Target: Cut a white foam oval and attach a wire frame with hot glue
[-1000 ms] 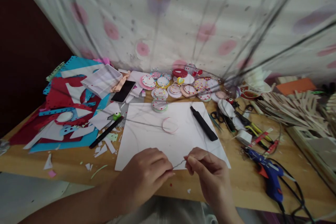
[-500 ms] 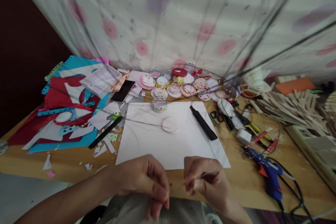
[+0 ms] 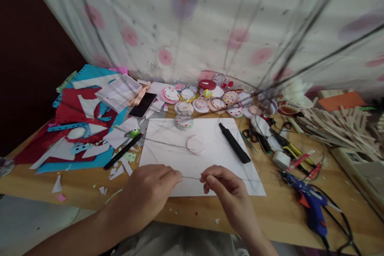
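A thin, dark twisted strand runs between my two hands, just above the front of a white sheet of paper; whether it is thread or wire I cannot tell. My left hand is closed with its fingertips pinching the strand's left end. On the other side, my right hand pinches the right end between thumb and forefinger. Beyond them a thin, pink-edged white ring or disc lies on the sheet. A black capped tool rests on the sheet's right side.
Colored felt scraps, a phone and a black pen lie at left. Decorated round pieces line the back. At right are pliers, a blue glue gun with its cord, and wooden sticks.
Both hands have moved up and forward from the table's front edge over the paper. The strand between them now shows stretched out, roughly level.
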The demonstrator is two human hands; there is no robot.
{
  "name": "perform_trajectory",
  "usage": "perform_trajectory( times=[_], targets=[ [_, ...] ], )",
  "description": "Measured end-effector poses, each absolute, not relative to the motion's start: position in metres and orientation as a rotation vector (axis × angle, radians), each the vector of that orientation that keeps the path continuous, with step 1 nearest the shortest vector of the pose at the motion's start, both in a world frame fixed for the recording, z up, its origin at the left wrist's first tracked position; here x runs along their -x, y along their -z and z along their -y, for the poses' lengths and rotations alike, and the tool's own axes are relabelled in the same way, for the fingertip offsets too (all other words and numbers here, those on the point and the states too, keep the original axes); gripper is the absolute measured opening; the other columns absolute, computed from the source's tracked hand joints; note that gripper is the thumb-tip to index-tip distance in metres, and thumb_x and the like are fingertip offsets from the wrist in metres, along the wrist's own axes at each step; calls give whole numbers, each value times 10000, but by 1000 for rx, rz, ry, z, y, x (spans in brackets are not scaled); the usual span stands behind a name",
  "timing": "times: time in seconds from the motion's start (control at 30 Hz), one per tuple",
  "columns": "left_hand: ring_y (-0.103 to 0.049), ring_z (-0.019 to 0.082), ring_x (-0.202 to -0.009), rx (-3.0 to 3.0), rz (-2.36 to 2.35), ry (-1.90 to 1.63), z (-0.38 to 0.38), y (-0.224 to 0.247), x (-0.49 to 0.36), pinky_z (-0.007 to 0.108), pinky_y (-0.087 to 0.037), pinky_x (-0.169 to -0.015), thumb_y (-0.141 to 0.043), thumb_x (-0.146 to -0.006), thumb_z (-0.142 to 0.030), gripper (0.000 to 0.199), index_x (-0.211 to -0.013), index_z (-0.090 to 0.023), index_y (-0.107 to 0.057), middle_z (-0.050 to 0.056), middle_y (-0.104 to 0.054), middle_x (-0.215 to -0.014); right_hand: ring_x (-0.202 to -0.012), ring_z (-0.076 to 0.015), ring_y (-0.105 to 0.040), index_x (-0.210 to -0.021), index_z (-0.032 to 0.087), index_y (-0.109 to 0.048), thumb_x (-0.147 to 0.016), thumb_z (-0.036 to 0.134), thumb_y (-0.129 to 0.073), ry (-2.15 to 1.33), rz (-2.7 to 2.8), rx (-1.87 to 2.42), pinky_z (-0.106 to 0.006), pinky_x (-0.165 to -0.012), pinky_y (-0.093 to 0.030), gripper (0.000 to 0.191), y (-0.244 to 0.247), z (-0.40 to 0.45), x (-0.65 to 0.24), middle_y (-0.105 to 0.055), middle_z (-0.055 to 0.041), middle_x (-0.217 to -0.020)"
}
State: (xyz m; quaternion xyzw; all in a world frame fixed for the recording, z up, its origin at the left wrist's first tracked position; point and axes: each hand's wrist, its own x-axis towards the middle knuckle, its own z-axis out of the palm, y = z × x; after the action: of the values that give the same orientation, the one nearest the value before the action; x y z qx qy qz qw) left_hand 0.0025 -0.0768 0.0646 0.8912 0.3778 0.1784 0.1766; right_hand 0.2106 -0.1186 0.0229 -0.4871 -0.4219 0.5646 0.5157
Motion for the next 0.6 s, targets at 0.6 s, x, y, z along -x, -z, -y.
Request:
perform_trajectory(
  times=[0.6],
  targets=[
    [-622,145,-904,-2251,-1125,-688,74,-57,-14,257,-510,-796,-492,-899,-225,134,-984,-188,-588,31,-660,-945,-649,-103,-571,-796,196,-615,-861,297,-597,-1301,901,1110,-234,-649,-452,121,-14,119,-214,-637,2,-763]
  ],
)
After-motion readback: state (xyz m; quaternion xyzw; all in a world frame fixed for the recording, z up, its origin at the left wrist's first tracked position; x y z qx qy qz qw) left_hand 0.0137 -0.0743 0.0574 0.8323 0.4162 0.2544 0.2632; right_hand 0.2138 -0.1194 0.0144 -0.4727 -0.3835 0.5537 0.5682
